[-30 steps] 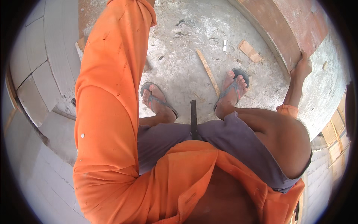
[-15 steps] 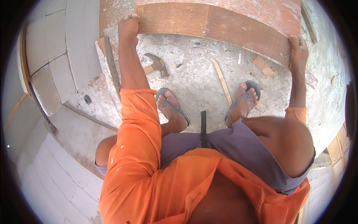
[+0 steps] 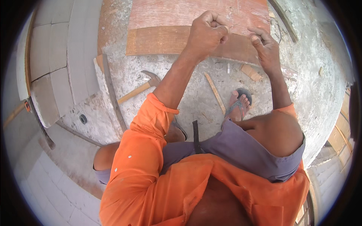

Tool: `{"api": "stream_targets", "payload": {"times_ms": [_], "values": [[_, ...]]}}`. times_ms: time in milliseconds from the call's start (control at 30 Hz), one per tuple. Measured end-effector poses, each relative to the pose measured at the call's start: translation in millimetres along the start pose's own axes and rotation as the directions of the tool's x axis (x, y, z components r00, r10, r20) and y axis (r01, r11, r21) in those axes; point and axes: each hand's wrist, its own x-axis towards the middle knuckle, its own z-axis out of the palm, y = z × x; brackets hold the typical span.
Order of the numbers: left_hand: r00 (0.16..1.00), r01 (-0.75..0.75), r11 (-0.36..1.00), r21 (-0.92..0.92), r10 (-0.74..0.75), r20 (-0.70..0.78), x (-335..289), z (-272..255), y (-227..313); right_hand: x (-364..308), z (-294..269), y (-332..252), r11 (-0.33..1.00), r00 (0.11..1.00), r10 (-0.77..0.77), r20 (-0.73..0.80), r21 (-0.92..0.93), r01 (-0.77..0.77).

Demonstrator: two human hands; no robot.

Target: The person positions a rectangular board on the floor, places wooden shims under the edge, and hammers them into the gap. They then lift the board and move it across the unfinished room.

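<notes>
- Blocks point(image 3: 56, 71), pale grey, stacked along the left edge of the concrete floor point(image 3: 313, 86); no label, sign or package shows on them or anywhere else in view.
- Batten point(image 3: 112, 94), a thin wooden strip lying just right of the blocks, running toward the person's near leg. Hazard: it may roll or trip a foot if the person steps back.
- Hammer point(image 3: 145, 86), claw type with a wooden handle, lying on the floor left of the orange sleeve point(image 3: 145, 150), well apart from both hands. Hazard: it sits close to the left foot and could be kicked or stepped on.
- Plywood sheet point(image 3: 181, 26), reddish-brown, lying flat at the far edge of the floor, directly beneath both hands.
- Left hand point(image 3: 206, 32), raised above the sheet's near edge, fingers curled into a tight fist. Whether something small is pinched inside cannot be told.
- Wood offcuts point(image 3: 215, 92), a slim stick and a short block, scattered on the floor between sheet and sandal. Hazard: loose footing.
- Right hand point(image 3: 266, 49), just beside the left, fingers loosely bent, index and thumb drawn close; nothing visible between them. Hazard: any small item passed between the hands could drop into the debris and be lost.
- Sandal point(image 3: 239, 103), open-toed, on the right foot. Hazard: toes are unprotected from splinters or a dropped tool.
</notes>
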Motion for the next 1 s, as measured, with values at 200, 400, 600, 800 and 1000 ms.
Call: {"api": "stream_targets", "payload": {"times_ms": [200,400,600,800,1000], "values": [[0.988,0.13,0.962,-0.238,-0.146,-0.048,-27.8,25.1,-35.0,-32.2,51.5,8.3,0.864,0.995,0.085,0.049,0.495,-0.098],[0.975,0.218,0.976,0.008,-0.218,0.042,-44.1,-0.4,-41.4,-38.2,68.7,25.8,0.818,0.967,0.121,0.224,0.529,-0.225],[0.895,0.014,0.699,0.715,-0.327,0.303,-55.7,-56.1,-32.6,-36.8,70.7,16.0,0.99,0.989,0.082,0.122,0.102,-0.095],[0.652,-0.276,-0.172,0.946,-0.757,0.052,-97.0,-205.6,-38.7,-37.2,64.7,22.4,0.89,0.929,-0.364,-0.061,-0.315,0.328],[0.796,-0.132,-0.243,0.961,-0.604,-0.043,-155.0,-270.1,-84.8,-25.3,69.8,36.5,0.875,0.924,-0.369,-0.098,-0.37,0.311]]}}
